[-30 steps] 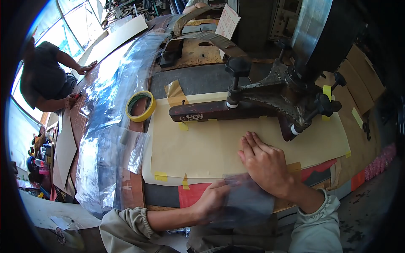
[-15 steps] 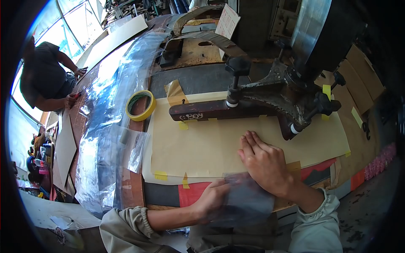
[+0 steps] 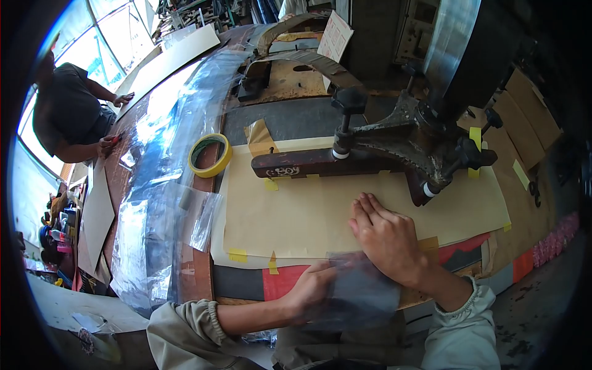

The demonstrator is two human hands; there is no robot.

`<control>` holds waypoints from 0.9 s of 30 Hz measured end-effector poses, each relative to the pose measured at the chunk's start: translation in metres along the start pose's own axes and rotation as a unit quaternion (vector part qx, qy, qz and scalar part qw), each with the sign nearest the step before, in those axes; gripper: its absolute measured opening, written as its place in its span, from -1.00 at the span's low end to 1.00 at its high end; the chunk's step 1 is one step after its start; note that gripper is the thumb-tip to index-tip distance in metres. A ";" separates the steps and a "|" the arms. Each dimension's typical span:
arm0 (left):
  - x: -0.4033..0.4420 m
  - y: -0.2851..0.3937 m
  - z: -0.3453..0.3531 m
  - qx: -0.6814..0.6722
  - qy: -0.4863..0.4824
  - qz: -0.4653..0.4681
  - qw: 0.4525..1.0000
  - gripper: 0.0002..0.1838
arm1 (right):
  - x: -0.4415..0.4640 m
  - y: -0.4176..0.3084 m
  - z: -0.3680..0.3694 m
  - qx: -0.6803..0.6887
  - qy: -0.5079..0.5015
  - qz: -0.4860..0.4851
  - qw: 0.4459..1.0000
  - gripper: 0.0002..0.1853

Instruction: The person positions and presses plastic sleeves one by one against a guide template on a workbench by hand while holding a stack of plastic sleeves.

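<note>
My left hand [image 3: 311,288] is at the front edge of the work surface, fingers curled round a clear plastic sheet [image 3: 364,293] that hangs in front of my lap. Its grip is partly blurred. My right hand [image 3: 390,237] lies on the beige paper sheet [image 3: 290,216], fingers stretched forward, close together. Small yellow tape pieces [image 3: 238,255] stick along the paper's edges. Behind my hands, a dark metal clamp bar [image 3: 308,165] lies across the paper, joined to a heavy metal bracket [image 3: 401,137] with black knobs.
To the left, a yellow tape roll [image 3: 222,161] lies beside long, shiny clear plastic film [image 3: 163,160]. A person [image 3: 77,111] stands at the far left table side, a hand on a pale board [image 3: 166,65]. A metal column [image 3: 453,46] rises at the right.
The whole view has shifted slightly. My two hands, the plastic sheet and the paper keep nearly the same arrangement.
</note>
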State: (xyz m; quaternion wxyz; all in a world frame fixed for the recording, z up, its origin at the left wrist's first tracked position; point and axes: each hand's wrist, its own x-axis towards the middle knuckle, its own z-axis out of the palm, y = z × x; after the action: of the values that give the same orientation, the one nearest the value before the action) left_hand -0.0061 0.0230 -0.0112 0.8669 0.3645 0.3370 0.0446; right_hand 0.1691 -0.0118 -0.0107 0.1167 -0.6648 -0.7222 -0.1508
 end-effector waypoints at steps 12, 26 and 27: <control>0.002 -0.003 -0.004 0.062 -0.023 0.039 0.997 -0.26 | -0.001 0.002 0.001 0.048 0.021 0.017 0.998 -0.67; 0.000 0.005 0.008 -0.092 0.007 -0.041 0.995 -0.74 | 0.000 0.001 -0.004 0.118 0.096 0.005 0.988 -0.83; 0.000 0.006 0.007 -0.083 0.003 -0.040 0.996 -0.74 | 0.000 0.002 -0.005 0.133 0.094 -0.001 0.987 -0.86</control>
State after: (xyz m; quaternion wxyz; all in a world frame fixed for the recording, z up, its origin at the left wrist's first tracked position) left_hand -0.0006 0.0228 -0.0042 0.8945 0.2771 0.3487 0.0392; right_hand 0.1707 -0.0132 -0.0060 0.2716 -0.6251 -0.7226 -0.1154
